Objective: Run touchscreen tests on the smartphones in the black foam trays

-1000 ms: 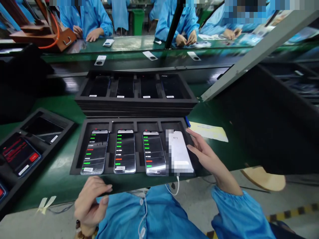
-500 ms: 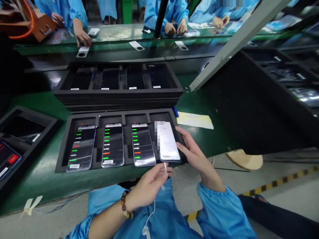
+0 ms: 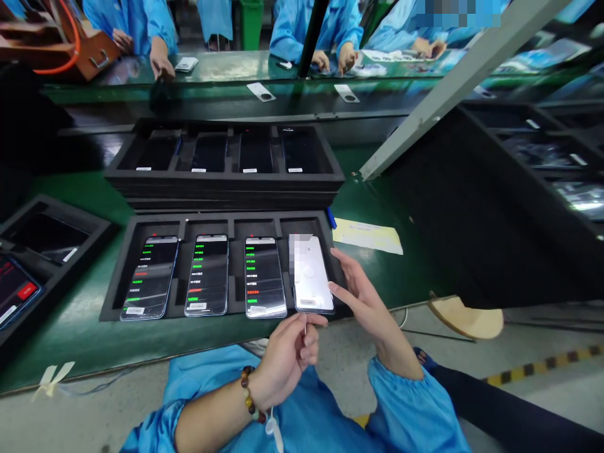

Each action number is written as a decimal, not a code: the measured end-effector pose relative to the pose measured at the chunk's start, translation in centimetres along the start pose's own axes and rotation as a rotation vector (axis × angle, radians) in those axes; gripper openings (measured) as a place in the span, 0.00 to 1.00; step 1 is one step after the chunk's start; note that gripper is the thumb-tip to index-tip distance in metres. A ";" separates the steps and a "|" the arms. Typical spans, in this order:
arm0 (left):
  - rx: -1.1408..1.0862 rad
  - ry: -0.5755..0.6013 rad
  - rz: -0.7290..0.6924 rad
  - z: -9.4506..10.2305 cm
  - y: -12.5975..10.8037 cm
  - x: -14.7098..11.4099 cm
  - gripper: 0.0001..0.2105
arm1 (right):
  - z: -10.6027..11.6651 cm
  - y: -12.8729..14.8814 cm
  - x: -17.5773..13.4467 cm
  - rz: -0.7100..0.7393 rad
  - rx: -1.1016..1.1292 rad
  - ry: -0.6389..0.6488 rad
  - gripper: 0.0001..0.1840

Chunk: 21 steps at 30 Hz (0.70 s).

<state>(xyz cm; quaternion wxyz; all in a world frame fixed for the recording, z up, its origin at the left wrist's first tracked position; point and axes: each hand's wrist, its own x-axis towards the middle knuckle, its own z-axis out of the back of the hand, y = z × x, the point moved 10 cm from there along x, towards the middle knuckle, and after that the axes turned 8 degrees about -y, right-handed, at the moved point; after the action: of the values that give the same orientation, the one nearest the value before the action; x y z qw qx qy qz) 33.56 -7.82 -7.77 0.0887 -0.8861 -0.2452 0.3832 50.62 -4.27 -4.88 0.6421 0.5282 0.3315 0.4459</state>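
Note:
Between the thumb and fingers of my left hand [image 3: 287, 358] is a thin white cable [image 3: 306, 328], pinched at the bottom edge of a phone with a white screen [image 3: 312, 277]. Its plug is mostly hidden by my fingers. My right hand [image 3: 365, 296] lies beside that phone with thumb and index finger apart, the thumb at the phone's right edge and the index finger near the tray's right side. Three more phones [image 3: 150, 277] with dark screens and coloured test lines lie leftward in the same black foam tray [image 3: 177, 302].
Behind stands a stack of black trays [image 3: 226, 182] with dark phones on top. Another tray [image 3: 101, 226] lies left. A blue pen [image 3: 331, 218] and a yellow paper [image 3: 368, 236] lie right, near a slanted metal post [image 3: 425, 119]. Co-workers in blue sit across.
My left hand has turned and closed more tightly around the cable end below the phone. The number on the white screen differs. The view has shifted slightly; a co-worker's hand has drawn back.

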 end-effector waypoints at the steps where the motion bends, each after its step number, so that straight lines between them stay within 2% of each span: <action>1: 0.000 -0.005 -0.005 -0.1 0.0 0.0 0.32 | 0.1 -0.1 0.0 -0.002 0.003 0.012 0.35; 5: 0.012 -0.046 -0.045 -0.1 0.2 -0.1 0.34 | 0.1 -0.6 0.1 -0.013 -0.040 0.027 0.34; 9: 0.056 -0.093 -0.070 0.1 0.5 -0.2 0.35 | -0.2 0.0 0.1 0.052 -0.159 -0.052 0.31; 12: 0.084 -0.113 -0.083 0.3 0.5 -0.3 0.34 | -0.5 0.6 -0.1 0.084 -0.236 -0.102 0.33; 16: 0.109 -0.113 -0.092 0.2 0.4 -0.2 0.33 | -0.4 -0.2 -0.2 0.010 -0.160 -0.097 0.33; 21: 0.108 -0.103 -0.078 0.0 0.5 -0.2 0.33 | -0.1 -0.7 -0.4 -0.044 -0.058 -0.012 0.32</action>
<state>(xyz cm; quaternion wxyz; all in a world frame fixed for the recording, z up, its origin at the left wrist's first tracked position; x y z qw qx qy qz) 33.64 -8.36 -7.87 0.1387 -0.8490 -0.2625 0.4371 50.55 -4.67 -5.56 0.6688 0.5047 0.3262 0.4377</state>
